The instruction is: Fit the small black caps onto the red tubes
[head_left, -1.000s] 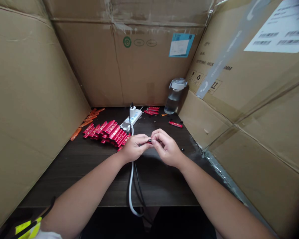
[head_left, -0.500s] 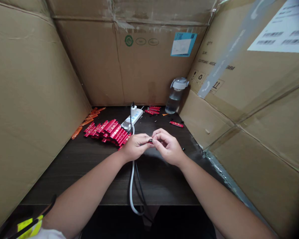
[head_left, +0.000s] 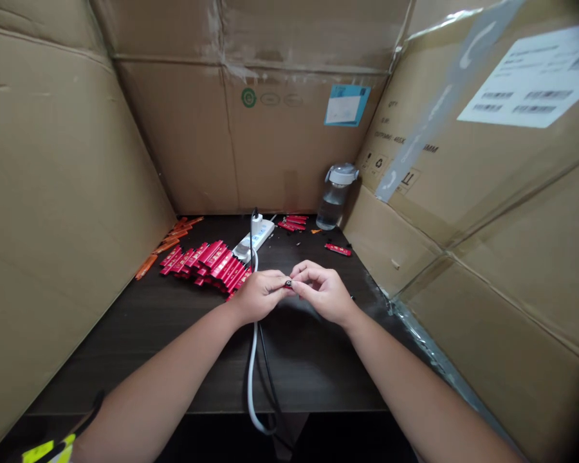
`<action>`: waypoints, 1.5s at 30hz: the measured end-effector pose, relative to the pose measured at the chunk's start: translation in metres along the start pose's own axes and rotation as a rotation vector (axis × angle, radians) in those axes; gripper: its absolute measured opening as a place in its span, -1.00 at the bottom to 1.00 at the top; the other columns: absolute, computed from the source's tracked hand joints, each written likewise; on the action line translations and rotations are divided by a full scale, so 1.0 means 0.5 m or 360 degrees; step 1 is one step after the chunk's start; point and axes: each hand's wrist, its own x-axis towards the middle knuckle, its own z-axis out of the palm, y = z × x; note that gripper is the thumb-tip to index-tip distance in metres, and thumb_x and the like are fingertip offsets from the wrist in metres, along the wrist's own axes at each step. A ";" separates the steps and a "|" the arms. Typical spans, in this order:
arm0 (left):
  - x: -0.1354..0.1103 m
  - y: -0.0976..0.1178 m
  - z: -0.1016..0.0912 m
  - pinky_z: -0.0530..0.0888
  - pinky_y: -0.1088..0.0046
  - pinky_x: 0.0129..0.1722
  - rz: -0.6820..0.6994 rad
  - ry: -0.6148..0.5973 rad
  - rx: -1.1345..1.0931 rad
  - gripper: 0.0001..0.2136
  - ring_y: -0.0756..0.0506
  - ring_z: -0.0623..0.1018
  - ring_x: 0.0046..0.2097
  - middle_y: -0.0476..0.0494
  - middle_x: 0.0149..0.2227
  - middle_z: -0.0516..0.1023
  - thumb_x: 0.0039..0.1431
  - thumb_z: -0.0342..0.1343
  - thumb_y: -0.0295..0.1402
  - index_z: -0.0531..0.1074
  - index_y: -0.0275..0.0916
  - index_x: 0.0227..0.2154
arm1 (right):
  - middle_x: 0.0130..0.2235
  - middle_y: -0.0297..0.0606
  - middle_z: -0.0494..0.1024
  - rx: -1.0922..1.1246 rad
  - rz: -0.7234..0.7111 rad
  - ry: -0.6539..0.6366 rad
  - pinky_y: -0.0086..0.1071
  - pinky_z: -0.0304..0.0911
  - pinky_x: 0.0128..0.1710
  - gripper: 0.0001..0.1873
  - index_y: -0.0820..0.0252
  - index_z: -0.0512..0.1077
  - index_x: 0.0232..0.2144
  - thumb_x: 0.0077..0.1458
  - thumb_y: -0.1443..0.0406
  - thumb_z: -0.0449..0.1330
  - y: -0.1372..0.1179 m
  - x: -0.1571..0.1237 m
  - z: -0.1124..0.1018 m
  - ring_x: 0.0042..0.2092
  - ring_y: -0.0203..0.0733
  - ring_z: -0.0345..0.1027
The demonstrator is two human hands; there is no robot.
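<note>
My left hand (head_left: 258,294) and my right hand (head_left: 320,290) meet fingertip to fingertip over the middle of the dark table (head_left: 139,334). Both pinch a tiny dark and red part (head_left: 288,283) between them. Just left of my left hand lies a row of several red flat pieces (head_left: 207,260). A white cable and a black cable (head_left: 255,360) run under my left hand toward the front edge.
A white power strip (head_left: 257,235) lies at the back centre. A clear water bottle (head_left: 334,196) stands at the back right. More red pieces (head_left: 293,223) and one alone (head_left: 338,249) lie nearby. Orange strips (head_left: 166,244) line the left wall. Cardboard walls (head_left: 53,193) enclose three sides.
Both hands stay joined on the small part, with only slight finger shifts. The view has tipped up a little, so everything sits lower in the picture.
</note>
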 end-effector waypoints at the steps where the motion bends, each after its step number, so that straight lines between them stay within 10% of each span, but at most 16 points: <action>1: 0.000 -0.001 0.001 0.39 0.49 -0.27 -0.0037 0.0010 0.0005 -0.81 -0.01 0.48 -0.31 -0.10 -0.36 0.50 0.18 0.03 -0.30 0.53 -0.23 -0.36 | -0.31 -0.21 0.43 0.0011 0.0015 0.0034 -0.41 0.26 -0.50 -0.77 0.23 0.45 -0.54 -0.02 0.17 0.25 0.004 0.005 -0.007 -0.41 -0.28 0.31; 8: 0.000 -0.003 0.005 0.39 0.47 -0.31 -0.0352 0.0148 -0.0025 -0.81 -0.03 0.46 -0.34 -0.07 -0.39 0.49 0.15 0.03 -0.26 0.48 -0.25 -0.36 | -0.43 -0.24 0.49 -0.0688 0.0177 0.0546 -0.34 0.29 -0.38 -0.80 0.24 0.46 -0.46 -0.01 0.20 0.18 0.059 0.035 -0.143 -0.41 -0.22 0.34; 12: 0.002 0.007 -0.002 0.38 0.47 -0.34 -0.0538 0.0201 -0.0178 -0.80 -0.02 0.45 -0.36 -0.05 -0.42 0.49 0.16 -0.02 -0.24 0.40 -0.25 -0.37 | -0.33 -0.16 0.55 -0.1265 0.0640 0.0118 -0.33 0.27 -0.26 -0.86 0.26 0.50 -0.37 -0.01 0.32 0.18 0.086 0.022 -0.192 -0.31 -0.18 0.39; 18: 0.004 -0.002 0.001 0.37 0.46 -0.31 -0.0502 0.0178 -0.0198 -0.79 -0.01 0.44 -0.37 -0.03 -0.45 0.46 0.19 -0.08 -0.24 0.37 -0.24 -0.37 | -0.19 -0.16 0.56 -0.1319 0.0642 -0.0353 -0.37 0.28 -0.22 -0.68 0.20 0.52 -0.20 -0.09 0.32 0.27 0.092 0.007 -0.180 -0.21 -0.14 0.43; 27: 0.001 0.002 0.006 0.35 0.49 -0.36 -0.0491 0.0126 -0.0208 -0.80 0.01 0.40 -0.40 -0.03 -0.44 0.45 0.18 -0.06 -0.27 0.40 -0.26 -0.33 | -0.30 -0.20 0.59 -0.1419 0.0506 -0.0401 -0.39 0.26 -0.23 -0.85 0.17 0.58 -0.40 -0.06 0.38 0.22 0.090 0.012 -0.149 -0.27 -0.16 0.44; 40: 0.009 0.028 0.037 0.40 0.47 -0.33 -0.0698 0.0243 -0.0942 -0.75 0.01 0.46 -0.38 -0.11 -0.39 0.50 0.08 0.09 -0.19 0.40 -0.32 -0.35 | -0.49 -0.28 0.55 0.0518 0.0637 0.0169 -0.29 0.40 -0.39 -0.71 0.27 0.49 -0.43 -0.33 0.34 0.39 0.032 0.007 -0.056 -0.46 -0.20 0.47; 45: 0.006 0.027 0.043 0.44 0.44 -0.31 -0.0803 0.0204 -0.1111 -0.70 -0.03 0.49 -0.31 -0.15 -0.34 0.51 0.04 0.13 -0.16 0.39 -0.30 -0.30 | -0.42 -0.30 0.54 0.0597 0.0596 0.0103 -0.31 0.38 -0.35 -0.63 0.23 0.55 -0.31 -0.30 0.33 0.40 0.042 0.006 -0.054 -0.44 -0.27 0.43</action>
